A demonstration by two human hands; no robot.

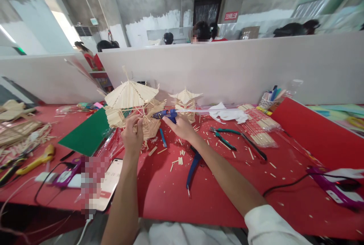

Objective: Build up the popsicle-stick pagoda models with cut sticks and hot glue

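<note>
A pavilion model of wooden sticks (131,103) stands on the red table (216,195) near the white partition. My left hand (132,136) is closed in a pinch on a stick at the model's lower edge. My right hand (182,127) grips a blue glue gun (165,114) with a clear glue stick trailing to the right, its nozzle pointing left at the model. A smaller stick pavilion (185,101) stands just behind the glue gun.
A green sheet (87,133) lies left of the model. Green-handled pliers (224,137), blue-handled pliers (192,167), a bag of sticks (260,127), a phone (109,184), a purple glue gun (335,188) and loose stick bits litter the table. People sit beyond the partition.
</note>
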